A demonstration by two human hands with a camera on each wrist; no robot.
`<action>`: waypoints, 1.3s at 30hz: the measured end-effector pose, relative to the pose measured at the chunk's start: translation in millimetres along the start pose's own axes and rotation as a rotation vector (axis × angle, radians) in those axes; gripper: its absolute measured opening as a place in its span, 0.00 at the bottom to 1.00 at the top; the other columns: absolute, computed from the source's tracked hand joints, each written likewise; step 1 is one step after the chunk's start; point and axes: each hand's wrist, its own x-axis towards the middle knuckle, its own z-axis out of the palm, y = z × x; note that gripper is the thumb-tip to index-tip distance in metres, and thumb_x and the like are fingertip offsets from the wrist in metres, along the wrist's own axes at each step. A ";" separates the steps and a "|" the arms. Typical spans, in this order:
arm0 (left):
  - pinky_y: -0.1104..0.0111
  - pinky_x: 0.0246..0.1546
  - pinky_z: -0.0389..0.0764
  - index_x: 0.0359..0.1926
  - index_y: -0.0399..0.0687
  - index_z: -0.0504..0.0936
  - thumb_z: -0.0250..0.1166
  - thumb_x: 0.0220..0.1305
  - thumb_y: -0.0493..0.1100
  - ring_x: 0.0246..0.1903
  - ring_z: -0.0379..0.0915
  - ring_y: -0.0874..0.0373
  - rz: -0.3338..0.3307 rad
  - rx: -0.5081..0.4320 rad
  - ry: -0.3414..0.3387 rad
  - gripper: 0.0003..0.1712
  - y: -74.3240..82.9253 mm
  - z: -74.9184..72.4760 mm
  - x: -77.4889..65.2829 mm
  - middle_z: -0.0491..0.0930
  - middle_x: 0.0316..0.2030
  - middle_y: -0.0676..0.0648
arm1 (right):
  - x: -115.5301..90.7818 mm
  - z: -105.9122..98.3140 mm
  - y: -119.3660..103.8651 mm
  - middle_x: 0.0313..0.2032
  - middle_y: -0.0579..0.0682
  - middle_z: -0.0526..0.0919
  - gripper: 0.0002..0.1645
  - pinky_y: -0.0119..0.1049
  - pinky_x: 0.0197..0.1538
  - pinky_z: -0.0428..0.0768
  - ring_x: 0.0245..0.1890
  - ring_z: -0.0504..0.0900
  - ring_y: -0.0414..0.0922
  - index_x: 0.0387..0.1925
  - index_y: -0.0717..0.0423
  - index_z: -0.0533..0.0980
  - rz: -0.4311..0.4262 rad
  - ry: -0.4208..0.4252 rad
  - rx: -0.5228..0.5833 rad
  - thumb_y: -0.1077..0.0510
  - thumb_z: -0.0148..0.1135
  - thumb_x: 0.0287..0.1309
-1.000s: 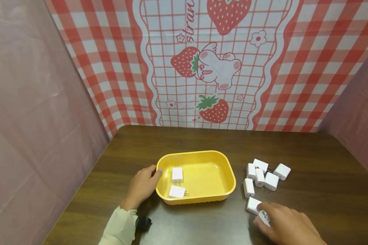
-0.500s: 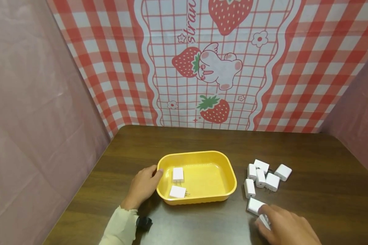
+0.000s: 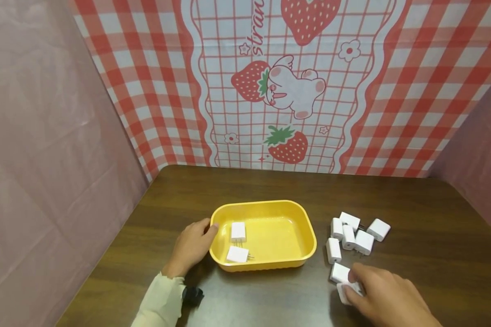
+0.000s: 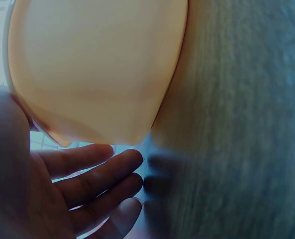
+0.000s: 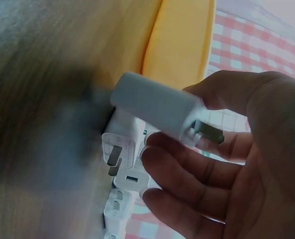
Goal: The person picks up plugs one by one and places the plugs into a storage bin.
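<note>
My left hand (image 3: 191,247) holds the left end of a yellow plastic tray (image 3: 266,265), thumb over the rim and fingers along the outer wall. Inside, towards that end, lie two white plug chargers: an upper charger (image 3: 238,231) and a lower charger (image 3: 237,254), metal prongs showing on both. To the right of the tray, my right hand (image 3: 386,293) pinches a white charger (image 5: 154,107) between thumb and fingers, its prongs towards the palm. Right behind it on the table is another charger (image 3: 339,273), partly covered by the fingers.
Several more white chargers (image 3: 348,237) lie bunched right of the tray, with a single charger (image 3: 378,230) at the group's far right. The brown wooden table (image 3: 212,186) ends at a red-checked strawberry cloth (image 3: 288,147). Pink cloth hangs on both sides.
The charger in my right hand has turned, and a broad white face now shows past the thumb. My left hand stays at the tray's rim; the chargers in the tray keep their places.
</note>
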 end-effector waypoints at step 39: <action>0.60 0.33 0.69 0.34 0.54 0.80 0.56 0.72 0.54 0.29 0.69 0.54 0.003 0.005 0.004 0.14 -0.9 -1.4 0.0 0.73 0.24 0.52 | 28.9 -28.1 -43.9 0.18 0.35 0.73 0.11 0.39 0.25 0.67 0.20 0.69 0.38 0.27 0.42 0.76 -0.188 0.503 0.148 0.46 0.67 0.62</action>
